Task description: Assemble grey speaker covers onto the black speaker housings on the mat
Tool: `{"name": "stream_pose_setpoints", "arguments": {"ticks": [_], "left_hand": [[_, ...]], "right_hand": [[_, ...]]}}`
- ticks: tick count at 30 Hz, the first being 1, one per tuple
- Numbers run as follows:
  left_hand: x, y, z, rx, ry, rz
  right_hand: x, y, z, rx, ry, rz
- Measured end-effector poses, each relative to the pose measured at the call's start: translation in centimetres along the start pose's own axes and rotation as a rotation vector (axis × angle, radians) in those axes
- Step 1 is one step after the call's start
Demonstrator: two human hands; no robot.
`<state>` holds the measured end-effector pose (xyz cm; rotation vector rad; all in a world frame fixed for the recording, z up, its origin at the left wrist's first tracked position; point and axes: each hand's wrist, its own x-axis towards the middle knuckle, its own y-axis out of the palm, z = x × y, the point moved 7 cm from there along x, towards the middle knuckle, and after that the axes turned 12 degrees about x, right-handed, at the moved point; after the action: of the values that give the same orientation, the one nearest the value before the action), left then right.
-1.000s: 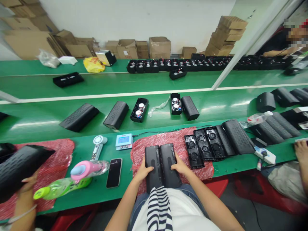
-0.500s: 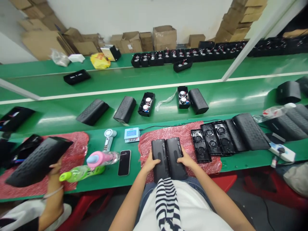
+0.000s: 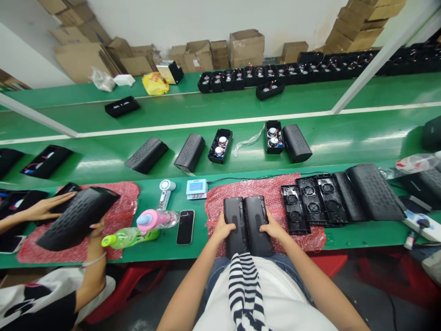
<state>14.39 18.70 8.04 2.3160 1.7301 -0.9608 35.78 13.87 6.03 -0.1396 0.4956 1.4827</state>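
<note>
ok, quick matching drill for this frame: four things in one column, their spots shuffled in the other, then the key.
Things:
1. phone
2. pink-capped bottle
3. black speaker shells
4. yellow bag

Places:
A. far bench, by the cardboard boxes
B. held between left hand and right hand, over the red bubble wrap
C. flat on the green bench, just left of the red bubble wrap
D. lying on its side, left of the phone

Pairs: 1-C, 2-D, 3-B, 4-A

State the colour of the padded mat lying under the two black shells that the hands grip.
Red bubble-wrap mat, clearest in the head view.
</note>
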Motion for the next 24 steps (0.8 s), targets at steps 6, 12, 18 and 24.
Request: {"name": "stream_pose_setpoints", "arguments": {"ticks": [6, 12, 18, 24], "left_hand": [[-0.1, 0.1, -0.2, -0.017, 0.024, 0.017], [0.3, 0.1, 0.2, -0.032, 0.028, 0.075], [1.0, 0.0, 0.8, -0.027, -0.092, 0.022], [1.2, 0.0, 0.8, 0.056, -0.09, -0.047]], "right_hand": [[0.0, 0.0, -0.1, -0.008, 0.009, -0.002], [-0.2, 0.2, 0.3, 0.003, 0.01, 0.001], [-0.3, 0.4, 1.1, -0.043, -0.025, 0.003], [-0.4, 0.5, 0.7, -0.047, 0.022, 0.01]]}}
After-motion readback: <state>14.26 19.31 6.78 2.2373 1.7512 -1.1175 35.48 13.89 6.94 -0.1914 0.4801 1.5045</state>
